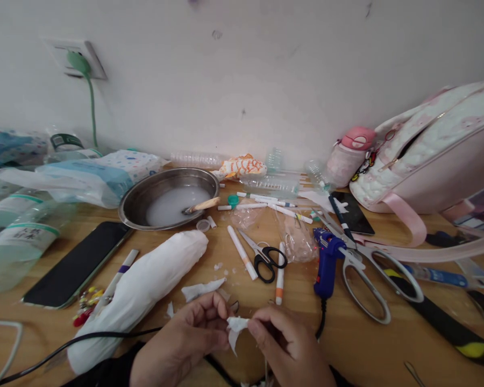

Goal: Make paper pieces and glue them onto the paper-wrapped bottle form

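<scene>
Both my hands are low at the front edge of the wooden table (387,344). My left hand (185,338) and my right hand (288,344) pinch a small scrap of white tissue paper (236,327) between their fingertips. Just left of them lies a long white paper-wrapped cylinder (139,293). Another torn strip of white tissue (201,289) lies on the table above my left hand.
A steel bowl (145,199) of cloudy liquid with a brush stands behind. Small black scissors (266,258), white markers (242,251), a blue glue gun (326,258) and large scissors (371,279) lie to the right. A phone (78,263) lies left, a pink bag (435,150) at back right.
</scene>
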A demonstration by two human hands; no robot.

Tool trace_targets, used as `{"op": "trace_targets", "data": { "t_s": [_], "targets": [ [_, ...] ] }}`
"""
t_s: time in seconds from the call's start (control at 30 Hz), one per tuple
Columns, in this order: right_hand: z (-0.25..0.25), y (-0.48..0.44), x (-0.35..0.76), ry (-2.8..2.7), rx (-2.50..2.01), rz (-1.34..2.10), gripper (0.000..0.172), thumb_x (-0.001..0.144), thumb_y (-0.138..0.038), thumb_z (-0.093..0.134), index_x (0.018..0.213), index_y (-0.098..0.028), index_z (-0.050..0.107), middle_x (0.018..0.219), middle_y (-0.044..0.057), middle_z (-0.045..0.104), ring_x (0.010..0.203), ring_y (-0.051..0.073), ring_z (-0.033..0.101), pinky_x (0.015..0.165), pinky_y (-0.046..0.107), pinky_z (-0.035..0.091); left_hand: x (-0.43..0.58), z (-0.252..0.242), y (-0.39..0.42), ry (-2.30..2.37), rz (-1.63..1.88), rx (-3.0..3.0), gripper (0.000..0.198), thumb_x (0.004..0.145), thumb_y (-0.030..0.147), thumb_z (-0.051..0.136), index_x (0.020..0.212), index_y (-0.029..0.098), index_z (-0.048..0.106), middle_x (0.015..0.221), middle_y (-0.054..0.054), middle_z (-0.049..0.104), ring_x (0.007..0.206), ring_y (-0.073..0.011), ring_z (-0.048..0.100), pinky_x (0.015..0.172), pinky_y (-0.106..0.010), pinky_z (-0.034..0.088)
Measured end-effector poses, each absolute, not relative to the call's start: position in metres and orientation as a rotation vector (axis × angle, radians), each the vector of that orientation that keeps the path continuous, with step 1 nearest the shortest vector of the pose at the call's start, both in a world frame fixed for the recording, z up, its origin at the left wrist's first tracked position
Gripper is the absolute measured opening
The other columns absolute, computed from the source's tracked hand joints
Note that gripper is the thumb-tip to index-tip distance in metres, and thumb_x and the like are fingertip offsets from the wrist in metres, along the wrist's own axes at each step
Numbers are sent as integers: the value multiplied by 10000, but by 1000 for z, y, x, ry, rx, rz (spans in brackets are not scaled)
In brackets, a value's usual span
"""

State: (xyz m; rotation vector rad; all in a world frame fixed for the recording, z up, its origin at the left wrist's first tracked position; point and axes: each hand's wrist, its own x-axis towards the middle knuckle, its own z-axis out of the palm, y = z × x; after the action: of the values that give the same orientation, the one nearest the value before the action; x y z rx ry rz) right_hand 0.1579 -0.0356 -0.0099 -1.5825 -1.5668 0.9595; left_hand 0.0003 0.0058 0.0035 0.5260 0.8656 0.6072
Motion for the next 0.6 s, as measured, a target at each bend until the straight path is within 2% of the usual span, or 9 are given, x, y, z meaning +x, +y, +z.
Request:
{"op": "trace_targets", "data": {
  "t_s": [0.2,0.37,0.6],
  "targets": [
    [-10,-36,156,-1615,-1604,933,173,795,-266,478,666,-198,570,622,-25,567,618,118,519,576,204,346,-5,-17,4,822,677,587,311,475,36,762,654,163,542,671,39,572,583,-79,513,524,-172,353],
    [-9,-37,154,-1662,-1604,900,164,796,-256,472,666,-205,558,633,-24,576,633,124,517,588,208,349,-8,-34,5,747,662,595,339,471,38,774,668,162,528,620,42,575,536,-66,517,481,-151,347],
    [-9,-38,151,-1687,-1612,887,151,781,-224,473,649,-194,542,622,-22,565,608,116,508,574,206,341,-6,-32,5,773,687,691,324,474,91,793,659,161,536,628,61,561,537,-58,495,490,-152,346]
  ]
}}
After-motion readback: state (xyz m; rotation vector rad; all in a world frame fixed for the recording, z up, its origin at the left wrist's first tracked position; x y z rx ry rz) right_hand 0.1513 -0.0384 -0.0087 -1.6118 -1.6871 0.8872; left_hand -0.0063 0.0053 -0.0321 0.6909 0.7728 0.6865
